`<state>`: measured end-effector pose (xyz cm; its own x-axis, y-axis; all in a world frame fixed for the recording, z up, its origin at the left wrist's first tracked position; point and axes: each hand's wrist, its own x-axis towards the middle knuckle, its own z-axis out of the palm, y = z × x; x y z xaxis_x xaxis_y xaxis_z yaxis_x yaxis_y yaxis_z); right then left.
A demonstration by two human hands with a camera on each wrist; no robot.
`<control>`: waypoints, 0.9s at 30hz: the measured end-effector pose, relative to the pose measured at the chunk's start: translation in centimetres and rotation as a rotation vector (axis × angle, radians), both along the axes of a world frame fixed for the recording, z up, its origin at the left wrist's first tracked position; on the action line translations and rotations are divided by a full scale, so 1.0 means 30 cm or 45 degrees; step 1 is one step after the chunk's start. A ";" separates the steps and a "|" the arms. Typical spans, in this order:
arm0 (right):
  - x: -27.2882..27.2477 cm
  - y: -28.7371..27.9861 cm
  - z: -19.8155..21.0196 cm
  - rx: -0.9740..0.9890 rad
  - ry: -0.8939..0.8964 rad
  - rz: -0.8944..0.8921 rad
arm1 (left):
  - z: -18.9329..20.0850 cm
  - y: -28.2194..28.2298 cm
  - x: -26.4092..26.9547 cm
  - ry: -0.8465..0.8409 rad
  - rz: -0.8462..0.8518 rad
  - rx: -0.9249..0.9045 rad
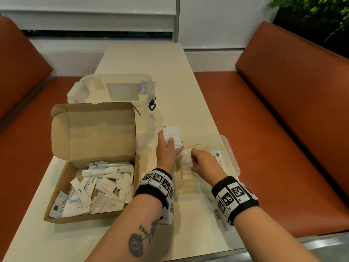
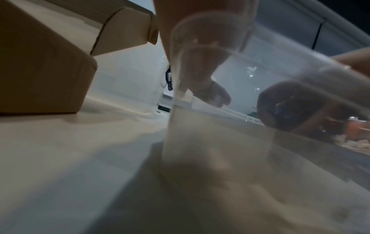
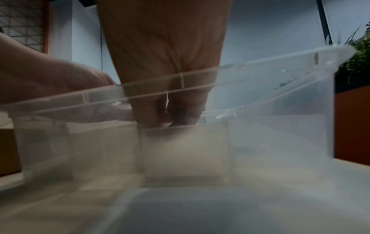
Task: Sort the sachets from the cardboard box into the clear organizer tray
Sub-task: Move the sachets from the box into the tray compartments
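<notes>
An open cardboard box at the left holds several loose sachets marked Salt, Sugar and Stevia. The clear organizer tray lies to its right on the table. My left hand hovers at the tray's far left corner and grips a small stack of white salt sachets. My right hand is down inside the tray, fingers curled onto salt sachets standing in a compartment. A Stevia sachet lies in a compartment further right. The tray wall blurs both wrist views.
A clear lidded container stands behind the box, with white cloth beside it. The box lid stands upright. Orange bench seats flank the narrow table. The tray lies close to the table's right edge.
</notes>
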<state>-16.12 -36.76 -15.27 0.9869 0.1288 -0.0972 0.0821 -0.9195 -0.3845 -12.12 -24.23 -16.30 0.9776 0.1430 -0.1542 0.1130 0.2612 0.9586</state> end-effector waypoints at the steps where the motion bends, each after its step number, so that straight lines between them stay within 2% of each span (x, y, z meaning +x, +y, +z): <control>1: 0.001 -0.001 -0.001 -0.001 0.000 0.000 | 0.001 -0.002 0.001 0.008 0.001 0.003; 9: -0.005 -0.015 -0.005 0.097 -0.018 -0.008 | 0.002 -0.011 0.001 -0.002 -0.001 0.032; 17: 0.005 -0.020 -0.030 0.012 -0.025 -0.039 | 0.005 -0.011 -0.001 0.015 -0.006 0.047; 24: 0.004 -0.024 -0.035 -0.170 -0.027 0.039 | 0.001 -0.013 0.000 0.025 -0.013 0.078; 27: -0.002 -0.025 -0.037 -0.160 -0.050 0.059 | 0.002 -0.012 0.001 0.027 -0.016 0.085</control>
